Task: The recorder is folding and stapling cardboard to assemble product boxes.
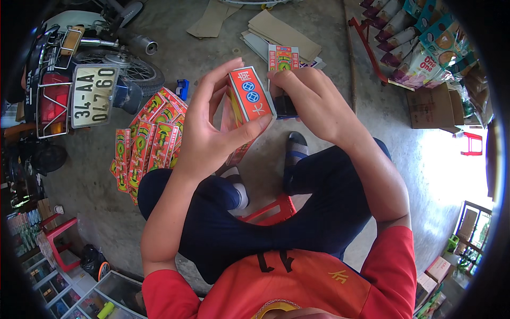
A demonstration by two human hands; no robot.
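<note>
My left hand is wrapped round a long red printed cardboard box, its thumb along the near side and its fingers on the far side. One end of the box, with blue round marks, tilts up toward me. Beside that end, my right hand is closed with its fingers curled. A small dark object shows under the right palm, mostly hidden, and its kind cannot be made out. Past the right fingers, a similar red and green printed carton lies on the floor.
Several red printed cartons lie in a heap on the floor at left, by a small blue object. A motorbike stands beyond them. Cardboard sheets lie ahead. A red stool is below me; packaged goods hang at right.
</note>
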